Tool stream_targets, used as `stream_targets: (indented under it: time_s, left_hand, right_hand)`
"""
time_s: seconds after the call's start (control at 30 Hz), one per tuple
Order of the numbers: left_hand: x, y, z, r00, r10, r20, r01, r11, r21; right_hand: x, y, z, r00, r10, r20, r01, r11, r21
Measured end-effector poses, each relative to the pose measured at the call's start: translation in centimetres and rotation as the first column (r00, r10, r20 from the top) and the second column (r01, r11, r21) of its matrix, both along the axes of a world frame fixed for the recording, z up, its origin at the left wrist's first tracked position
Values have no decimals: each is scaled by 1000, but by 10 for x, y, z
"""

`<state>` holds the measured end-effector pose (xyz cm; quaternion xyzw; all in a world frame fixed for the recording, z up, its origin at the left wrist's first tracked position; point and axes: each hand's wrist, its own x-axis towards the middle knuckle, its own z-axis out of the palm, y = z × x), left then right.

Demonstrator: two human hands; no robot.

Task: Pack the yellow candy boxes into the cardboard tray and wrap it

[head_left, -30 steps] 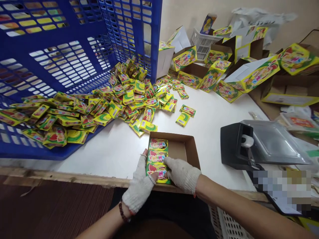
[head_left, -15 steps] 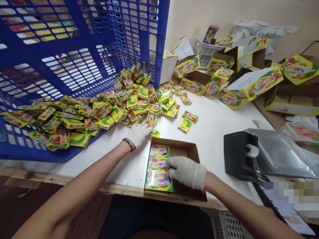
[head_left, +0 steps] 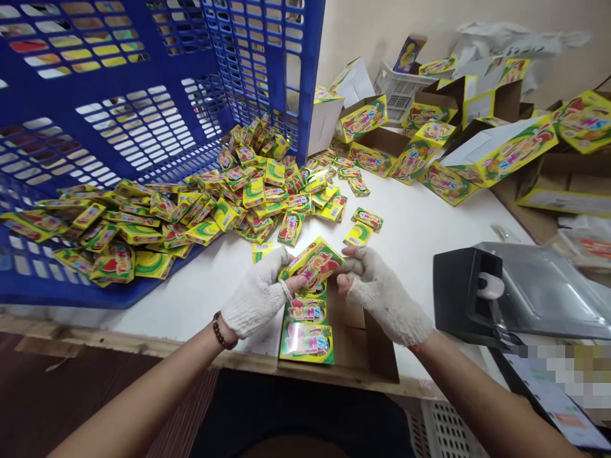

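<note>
My left hand (head_left: 260,289), in a white fingerless glove with a beaded bracelet at the wrist, grips a small yellow-green candy box (head_left: 317,266) lettered TWINS. It is tilted above the far end of a shallow brown carton (head_left: 351,324). My right hand (head_left: 379,286), gloved likewise, is at the box's right end with thumb and fingers apart; whether they touch it I cannot tell. Inside the carton, several similar boxes (head_left: 308,343) lie face up in a column along the left side, the farthest partly hidden. The carton's right side shows bare cardboard.
A blue crate (head_left: 184,121) lies on its side at left, with a heap of candy boxes (head_left: 191,219) spilling onto the white table (head_left: 405,222). Open display cartons (head_left: 372,159) stand at the back right. A black tape dispenser (head_left: 465,296) is at right.
My left hand has lifted a candy box from near the heap to above the carton. My right hand has left the boxes inside and risen to the lifted box's right end.
</note>
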<state>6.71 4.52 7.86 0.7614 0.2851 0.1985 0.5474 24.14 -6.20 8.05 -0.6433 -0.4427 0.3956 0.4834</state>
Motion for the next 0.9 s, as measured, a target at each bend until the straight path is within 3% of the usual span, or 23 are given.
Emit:
stream_targets:
  time_s: [0.1,0.17,0.23,0.27,0.33,0.4,0.47,0.5,0.57,0.6,0.67,0.7,0.77,0.83,0.9]
  left_hand:
    - [1,-6,-7,998,-28,55,34,993,-112]
    - [-4,-6,-8,997,33,67,-32,999,-7]
    - [-12,-8,-7,991,99,92,-117,971,207]
    - [-17,-11,-5,994,63,90,-90,940,330]
    - [-26,-22,-3,989,-148,-18,134,832,538]
    - [-34,-40,-3,923,-331,-195,376,676,633]
    - [-42,-53,-7,881,-381,-280,466,596,654]
    - [-46,-56,-9,880,-386,-275,466,599,651]
    - [-54,-47,-15,912,-346,-221,405,669,623]
    - [-55,-37,-18,944,-259,-206,331,725,604]
    - [-51,-9,-27,967,42,-250,114,811,574]
    - [-46,6,-32,926,207,-317,10,824,566]
    - [-29,33,-42,781,413,-468,-107,828,551]
    - [-12,50,-50,666,500,-554,-154,819,553]
    - [-5,56,-53,661,505,-555,-193,829,525]
  right_hand:
    - [3,-8,3,995,93,33,-92,995,-31]
    - [10,-8,8,975,143,167,-135,989,-59]
    - [19,0,11,901,291,320,-258,956,-142]
    - [23,7,10,835,396,382,-338,917,-211]
    - [24,25,5,660,592,464,-467,806,-364]
    - [16,43,-4,469,725,504,-518,688,-508]
    - [4,57,-13,313,792,524,-498,606,-620]
    - [-2,61,-16,265,806,529,-480,586,-653]
    - [-12,64,-23,246,803,544,-448,591,-671]
    - [-14,63,-26,262,787,559,-433,613,-661]
    - [-17,58,-30,304,748,590,-403,662,-632]
    - [-18,55,-33,322,728,605,-390,685,-616]
    - [-18,48,-36,349,696,627,-373,717,-588]
    - [-18,42,-38,384,665,641,-354,747,-562]
    - [-17,36,-37,452,599,661,-324,800,-504]
